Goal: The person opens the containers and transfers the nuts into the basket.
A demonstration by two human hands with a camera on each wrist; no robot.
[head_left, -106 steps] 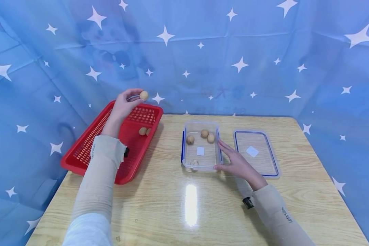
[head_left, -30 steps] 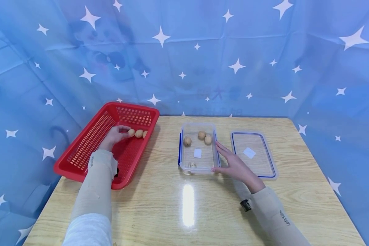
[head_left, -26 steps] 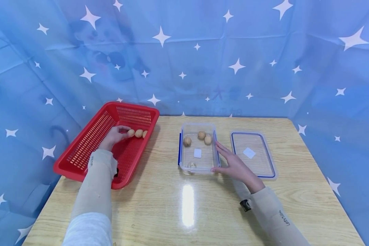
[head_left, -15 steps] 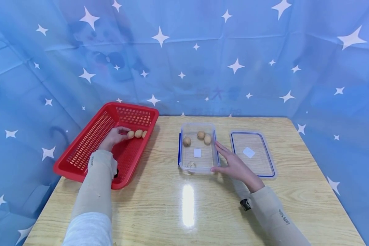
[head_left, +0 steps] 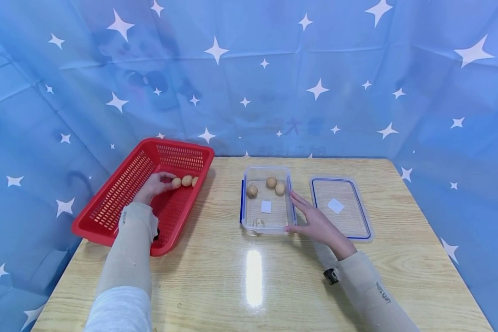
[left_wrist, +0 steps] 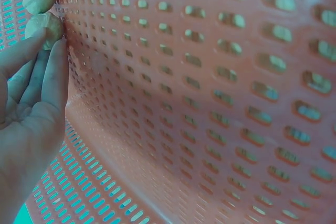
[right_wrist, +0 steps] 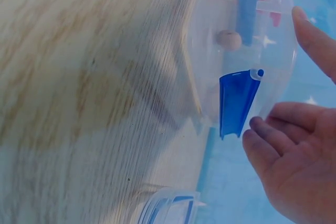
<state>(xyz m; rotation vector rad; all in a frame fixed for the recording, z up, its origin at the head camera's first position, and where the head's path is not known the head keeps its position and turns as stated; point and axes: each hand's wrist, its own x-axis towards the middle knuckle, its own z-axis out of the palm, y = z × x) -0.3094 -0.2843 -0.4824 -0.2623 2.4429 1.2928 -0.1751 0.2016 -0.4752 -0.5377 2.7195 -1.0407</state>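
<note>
In the head view, my left hand [head_left: 152,185] reaches into a red plastic basket [head_left: 87,224] and pinches a walnut [head_left: 176,183] between thumb and fingers. More walnuts [head_left: 187,180] sit in a row beside it along the basket's right side; the left wrist view shows the held walnut [left_wrist: 44,29] at the perforated wall. My right hand [head_left: 317,222] touches a clear lidless box [head_left: 269,227], thumb at its near right corner, fingers spread along its right side. Three walnuts [head_left: 271,182] lie inside this box. From the right wrist, a blue side clip [right_wrist: 237,100] hangs beside the fingers.
A clear lid with a blue seal [head_left: 342,239] lies on the wooden table [head_left: 216,286] right of the box, near my right forearm. A blue star-patterned curtain [head_left: 249,83] surrounds the table's back and sides.
Since the oldest frame my left hand has come down from above the basket with a walnut, setting it in line with the others. During the last second both hands stay almost still.
</note>
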